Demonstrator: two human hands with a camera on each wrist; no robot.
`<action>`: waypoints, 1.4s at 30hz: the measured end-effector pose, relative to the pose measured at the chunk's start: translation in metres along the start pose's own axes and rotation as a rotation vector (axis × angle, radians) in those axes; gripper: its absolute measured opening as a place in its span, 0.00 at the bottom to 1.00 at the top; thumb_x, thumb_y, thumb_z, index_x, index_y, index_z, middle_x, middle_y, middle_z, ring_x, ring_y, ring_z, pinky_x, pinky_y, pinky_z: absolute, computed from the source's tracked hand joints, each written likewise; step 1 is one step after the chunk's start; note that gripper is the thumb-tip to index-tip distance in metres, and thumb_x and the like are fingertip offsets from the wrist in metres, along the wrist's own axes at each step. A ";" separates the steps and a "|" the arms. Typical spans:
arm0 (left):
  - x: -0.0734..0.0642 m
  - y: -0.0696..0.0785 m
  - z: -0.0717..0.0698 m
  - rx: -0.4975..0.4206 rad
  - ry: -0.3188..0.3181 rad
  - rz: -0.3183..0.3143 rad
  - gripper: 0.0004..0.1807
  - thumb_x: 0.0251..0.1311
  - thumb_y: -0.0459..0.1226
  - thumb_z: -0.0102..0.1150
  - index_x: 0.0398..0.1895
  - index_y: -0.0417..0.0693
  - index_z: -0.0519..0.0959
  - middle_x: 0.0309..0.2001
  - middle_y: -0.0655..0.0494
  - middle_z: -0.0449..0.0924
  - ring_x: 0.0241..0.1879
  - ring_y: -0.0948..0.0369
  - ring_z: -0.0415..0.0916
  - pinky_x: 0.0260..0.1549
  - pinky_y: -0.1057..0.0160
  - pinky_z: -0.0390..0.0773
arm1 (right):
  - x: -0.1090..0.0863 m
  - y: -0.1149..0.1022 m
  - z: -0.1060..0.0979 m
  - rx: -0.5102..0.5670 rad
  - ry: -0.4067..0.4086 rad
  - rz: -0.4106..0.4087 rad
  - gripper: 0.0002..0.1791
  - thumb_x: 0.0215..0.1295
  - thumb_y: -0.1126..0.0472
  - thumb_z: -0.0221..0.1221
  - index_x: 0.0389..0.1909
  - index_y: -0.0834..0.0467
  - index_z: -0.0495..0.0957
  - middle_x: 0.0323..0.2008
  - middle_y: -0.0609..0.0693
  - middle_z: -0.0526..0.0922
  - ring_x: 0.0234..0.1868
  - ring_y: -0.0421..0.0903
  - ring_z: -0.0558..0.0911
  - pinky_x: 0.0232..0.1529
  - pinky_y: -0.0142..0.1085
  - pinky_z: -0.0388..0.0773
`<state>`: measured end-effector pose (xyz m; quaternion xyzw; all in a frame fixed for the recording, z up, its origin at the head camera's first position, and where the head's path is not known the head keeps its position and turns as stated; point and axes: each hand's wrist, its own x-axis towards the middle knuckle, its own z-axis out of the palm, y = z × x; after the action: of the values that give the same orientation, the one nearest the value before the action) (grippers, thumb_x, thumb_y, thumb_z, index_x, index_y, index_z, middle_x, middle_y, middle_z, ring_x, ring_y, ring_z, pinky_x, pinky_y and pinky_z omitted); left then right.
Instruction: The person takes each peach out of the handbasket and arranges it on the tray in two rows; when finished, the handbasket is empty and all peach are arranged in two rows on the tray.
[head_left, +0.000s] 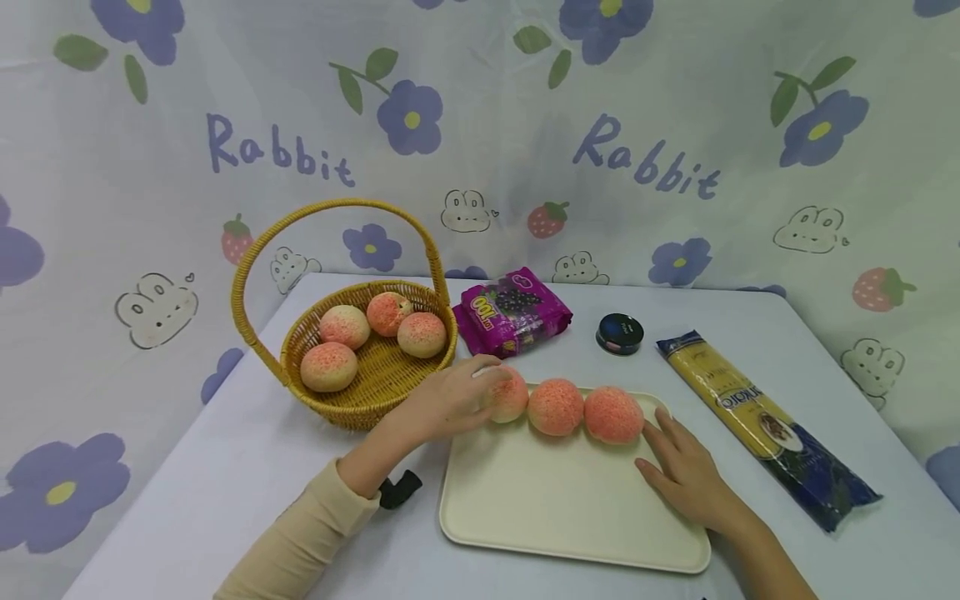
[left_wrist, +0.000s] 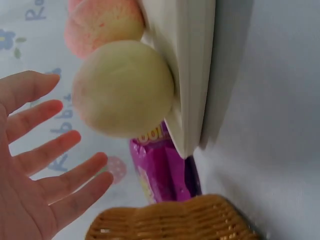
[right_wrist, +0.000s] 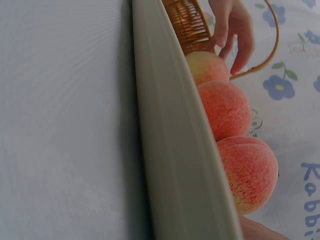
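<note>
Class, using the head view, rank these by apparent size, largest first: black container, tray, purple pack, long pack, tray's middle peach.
1. Tray
2. Long pack
3. Purple pack
4. Middle peach
5. Black container

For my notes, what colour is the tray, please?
The tray is cream, clearest in the head view.

Left hand [head_left: 459, 400] spreads 5 digits; right hand [head_left: 681, 473] is palm-down.

White table [head_left: 187, 517] under a wicker basket [head_left: 352, 413], cream tray [head_left: 570, 517], purple bag [head_left: 517, 315], round tin [head_left: 620, 333], blue-and-yellow packet [head_left: 761, 423].
</note>
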<state>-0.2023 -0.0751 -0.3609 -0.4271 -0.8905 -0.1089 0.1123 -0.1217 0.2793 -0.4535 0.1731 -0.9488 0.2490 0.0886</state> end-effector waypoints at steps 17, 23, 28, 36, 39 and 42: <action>-0.007 -0.034 -0.015 -0.075 0.163 -0.157 0.16 0.59 0.41 0.56 0.50 0.50 0.75 0.50 0.54 0.74 0.48 0.57 0.73 0.46 0.58 0.74 | -0.001 0.003 0.002 -0.001 0.017 -0.021 0.30 0.61 0.54 0.56 0.62 0.64 0.64 0.63 0.70 0.56 0.61 0.70 0.55 0.53 0.65 0.52; -0.008 -0.051 -0.007 -0.124 0.134 -0.281 0.18 0.63 0.44 0.50 0.53 0.48 0.74 0.53 0.50 0.71 0.54 0.52 0.67 0.54 0.52 0.65 | 0.000 0.003 0.001 0.001 0.011 -0.015 0.30 0.62 0.53 0.56 0.62 0.64 0.63 0.64 0.70 0.56 0.61 0.70 0.55 0.53 0.65 0.52; -0.010 -0.061 -0.002 -0.127 0.148 -0.400 0.20 0.65 0.46 0.47 0.53 0.45 0.72 0.60 0.44 0.63 0.62 0.48 0.56 0.59 0.47 0.58 | -0.001 0.003 0.001 0.011 -0.005 -0.001 0.30 0.63 0.53 0.55 0.62 0.63 0.63 0.64 0.69 0.54 0.62 0.70 0.54 0.54 0.65 0.51; -0.007 -0.070 0.002 -0.158 0.015 -0.585 0.27 0.66 0.49 0.42 0.62 0.43 0.62 0.67 0.40 0.49 0.65 0.39 0.42 0.59 0.40 0.53 | -0.001 0.000 -0.002 0.002 -0.011 0.010 0.30 0.62 0.53 0.55 0.62 0.64 0.63 0.64 0.70 0.54 0.62 0.71 0.54 0.54 0.65 0.51; -0.006 -0.072 0.003 -0.165 -0.018 -0.624 0.28 0.65 0.47 0.43 0.65 0.42 0.59 0.69 0.39 0.45 0.66 0.38 0.39 0.60 0.41 0.50 | -0.001 -0.001 -0.003 0.006 -0.012 0.010 0.30 0.62 0.53 0.55 0.62 0.63 0.63 0.64 0.70 0.54 0.62 0.71 0.54 0.53 0.66 0.50; -0.006 -0.073 0.003 -0.165 -0.032 -0.651 0.29 0.64 0.44 0.45 0.66 0.42 0.58 0.69 0.40 0.44 0.66 0.38 0.39 0.60 0.41 0.50 | -0.001 -0.001 -0.002 0.009 -0.006 0.002 0.30 0.62 0.53 0.55 0.62 0.63 0.63 0.64 0.70 0.55 0.62 0.71 0.54 0.53 0.66 0.51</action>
<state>-0.2568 -0.1231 -0.3725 -0.1296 -0.9701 -0.2039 0.0228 -0.1203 0.2799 -0.4511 0.1733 -0.9481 0.2528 0.0848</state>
